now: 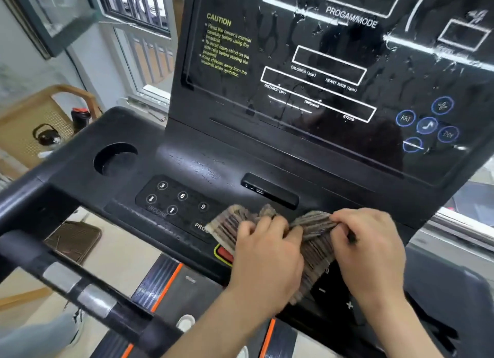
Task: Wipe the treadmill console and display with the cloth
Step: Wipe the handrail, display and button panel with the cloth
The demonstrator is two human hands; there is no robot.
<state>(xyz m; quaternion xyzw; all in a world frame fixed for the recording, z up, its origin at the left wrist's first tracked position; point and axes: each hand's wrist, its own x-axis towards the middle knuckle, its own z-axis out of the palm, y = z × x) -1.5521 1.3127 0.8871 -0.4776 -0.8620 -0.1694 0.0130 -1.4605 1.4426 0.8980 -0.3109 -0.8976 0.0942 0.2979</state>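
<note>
A brown striped cloth (315, 233) lies bunched on the lower middle of the black treadmill console (203, 159). My left hand (264, 253) grips its left part, fingers curled into the folds. My right hand (374, 248) pinches its right edge between thumb and fingers. Above stands the tilted glossy display (320, 63), with white outlines, yellow caution text and wet streaks and droplets on it. The cloth covers part of the keypad and the red stop button (223, 253).
A round cup holder (115, 158) sits at the console's left, a number keypad (176, 197) below it, a slot with ports (270, 190) in the middle. A black handlebar (80, 285) crosses the lower left. Blue round buttons (427, 125) are on the display's right. Windows lie behind.
</note>
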